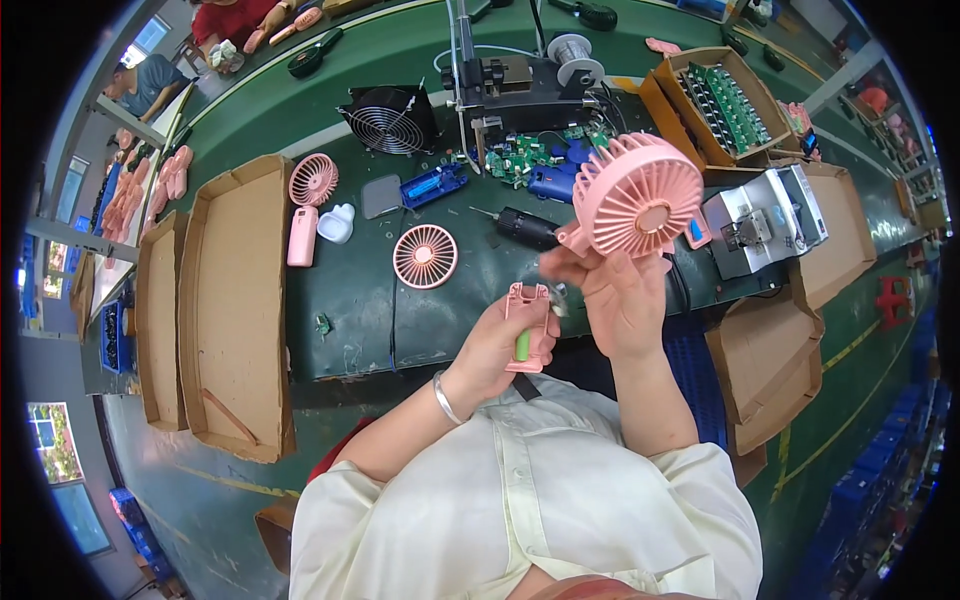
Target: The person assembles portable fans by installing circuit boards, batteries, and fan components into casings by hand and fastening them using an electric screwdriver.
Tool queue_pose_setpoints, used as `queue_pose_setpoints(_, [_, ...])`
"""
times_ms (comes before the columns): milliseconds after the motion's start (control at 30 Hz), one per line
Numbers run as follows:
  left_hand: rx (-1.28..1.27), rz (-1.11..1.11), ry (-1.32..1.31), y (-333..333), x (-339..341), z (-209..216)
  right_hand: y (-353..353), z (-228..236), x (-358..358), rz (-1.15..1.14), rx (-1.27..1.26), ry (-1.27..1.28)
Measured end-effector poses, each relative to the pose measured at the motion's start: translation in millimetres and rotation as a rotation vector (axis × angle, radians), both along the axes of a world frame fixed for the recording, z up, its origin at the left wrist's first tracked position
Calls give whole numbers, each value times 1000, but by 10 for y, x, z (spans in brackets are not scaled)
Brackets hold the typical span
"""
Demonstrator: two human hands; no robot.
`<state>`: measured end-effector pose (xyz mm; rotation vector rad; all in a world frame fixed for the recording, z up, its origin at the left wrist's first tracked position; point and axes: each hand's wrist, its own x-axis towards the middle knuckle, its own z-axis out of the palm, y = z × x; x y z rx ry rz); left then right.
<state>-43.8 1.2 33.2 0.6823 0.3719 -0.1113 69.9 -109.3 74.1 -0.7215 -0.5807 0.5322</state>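
Observation:
My left hand is closed around a pink fan handle shell, its thumb across the front. Inside the shell a green cylindrical battery shows below the thumb. My right hand holds up a pink fan head with a slatted grille, to the right of and above the shell. A small blurred part hangs beside the shell; I cannot tell what it is. On the green mat lie a round pink grille and a black electric screwdriver, the latter just behind my hands.
A pink handheld fan and a white cup-shaped piece lie at left, beside cardboard trays. Farther back are a black cooling fan, a soldering stand with wire spool and loose circuit boards. A metal fixture stands right.

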Motion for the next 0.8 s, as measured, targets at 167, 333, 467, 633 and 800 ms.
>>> queue_pose_setpoints(167, [176, 35, -72, -4, -56, 142, -78, -215, -18, 57, -256, 217])
queue_pose_setpoints(333, [282, -1, -56, -29, -136, 167, -98, -226, -179, 162, -393, 328])
queue_pose_setpoints(467, [285, 28, -52, -10, -144, 161, -92, -202, -238, 163, -406, 297])
queue_pose_setpoints(633, [335, 100, 15, 19, -150, 87, -123, -390, -232, -169, -615, -204])
queue_pose_setpoints(800, [420, 258, 6, -87, -121, 57, -206, -230, -318, -223, -829, -732])
